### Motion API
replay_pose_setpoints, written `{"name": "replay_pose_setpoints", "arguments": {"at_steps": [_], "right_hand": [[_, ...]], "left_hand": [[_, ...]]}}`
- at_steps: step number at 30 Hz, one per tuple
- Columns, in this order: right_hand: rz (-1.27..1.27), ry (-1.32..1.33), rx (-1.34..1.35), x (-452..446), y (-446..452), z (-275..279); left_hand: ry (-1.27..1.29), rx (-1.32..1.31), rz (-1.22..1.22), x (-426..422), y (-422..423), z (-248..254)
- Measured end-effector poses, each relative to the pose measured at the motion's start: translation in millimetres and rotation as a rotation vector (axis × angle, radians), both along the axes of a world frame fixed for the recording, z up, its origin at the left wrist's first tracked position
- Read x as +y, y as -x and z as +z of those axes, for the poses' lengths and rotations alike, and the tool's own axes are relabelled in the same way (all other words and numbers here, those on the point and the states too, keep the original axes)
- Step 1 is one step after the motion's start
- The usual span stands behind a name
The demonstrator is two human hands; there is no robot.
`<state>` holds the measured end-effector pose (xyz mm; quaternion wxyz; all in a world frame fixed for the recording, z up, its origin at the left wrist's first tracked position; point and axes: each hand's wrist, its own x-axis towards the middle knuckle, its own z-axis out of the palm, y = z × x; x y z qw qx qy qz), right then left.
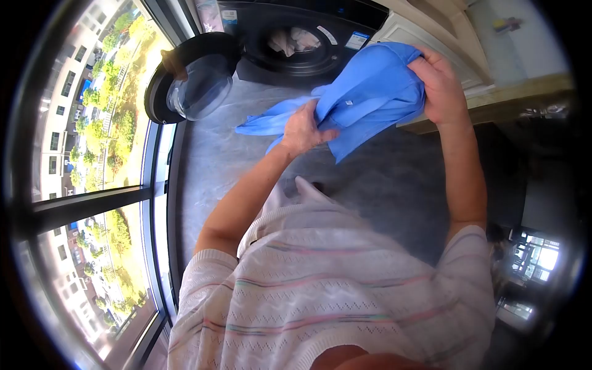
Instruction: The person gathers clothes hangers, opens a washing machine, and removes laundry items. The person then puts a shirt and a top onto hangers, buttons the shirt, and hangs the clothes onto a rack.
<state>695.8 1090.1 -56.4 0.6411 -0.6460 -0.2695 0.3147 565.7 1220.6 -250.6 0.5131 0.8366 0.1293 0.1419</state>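
Note:
A blue garment with a small white mark hangs stretched between my hands, above the floor and in front of the washing machine. My right hand is closed on its upper right edge, fingers wrapped over the cloth. My left hand grips the garment lower down and to the left, its thumb sticking out and its fingertips partly hidden by the folds. A loose end of the cloth trails left past this hand. Which part of the garment each hand holds, I cannot tell.
Ahead stands a black washing machine with light-coloured laundry in its drum. Its round door is swung out to the left, near the tall window. A pale cabinet adjoins the machine on the right. Grey floor lies below.

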Motion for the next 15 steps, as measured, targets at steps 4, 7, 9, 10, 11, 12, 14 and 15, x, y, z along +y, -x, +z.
{"name": "replay_pose_setpoints", "arguments": {"at_steps": [4, 7, 9, 10, 11, 12, 14, 15], "right_hand": [[-0.115, -0.041, 0.022, 3.5, 11.2, 16.0], [-0.182, -0.045, -0.019, 0.0, 8.6, 19.7], [-0.246, -0.062, -0.015, -11.7, -0.4, 16.0], [-0.296, -0.081, 0.001, -20.3, -9.2, 9.4], [-0.347, -0.102, 0.017, -31.4, -17.9, 3.1], [-0.381, -0.090, 0.019, -45.2, -26.7, -1.8], [-0.467, -0.051, -0.071, -71.1, -33.8, -10.0], [-0.507, -0.037, -0.116, -84.9, -37.6, -14.1]], "left_hand": [[0.022, 0.076, 0.301, -1.2, -4.9, -51.2], [0.062, -0.011, 0.420, 17.9, -10.2, -70.9], [0.068, -0.063, 0.456, 29.9, -12.8, -63.3], [0.103, -0.068, 0.457, 35.1, -11.9, -59.6], [0.136, -0.071, 0.457, 38.2, -9.7, -52.9], [0.138, -0.106, 0.459, 37.8, -5.9, -40.2], [0.299, -0.131, 0.324, 41.5, 4.2, -27.8], [0.375, -0.146, 0.257, 44.2, 10.0, -19.0]]}}
